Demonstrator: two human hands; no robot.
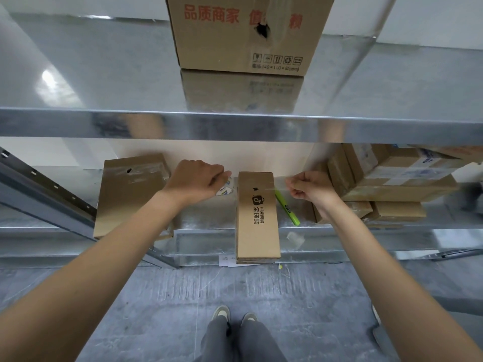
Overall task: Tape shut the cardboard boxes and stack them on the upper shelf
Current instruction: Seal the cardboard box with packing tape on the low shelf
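Galvanised steel shelving against a pale wall, two hands stretching clear tape across a narrow box

On the lower metal shelf (203,220) a long brown cardboard box with a black shopping-bag logo (257,218) lies end-on, its near end overhanging the shelf edge; the left hand (194,180) curls its fingers round a white roll of clear tape (226,188) just beside the box, while the right hand (312,190) pinches the free end of the clear tape strip (278,184) drawn over the box's far end. Likely trouble: the taut strip could twist or stick to itself, land crooked, or drag the overhanging box off the edge. A lime-green marker pen (286,207) lies just beside the box and could get knocked away. One taped brown carton with red lettering (243,35) already stands on the upper shelf (104,90)
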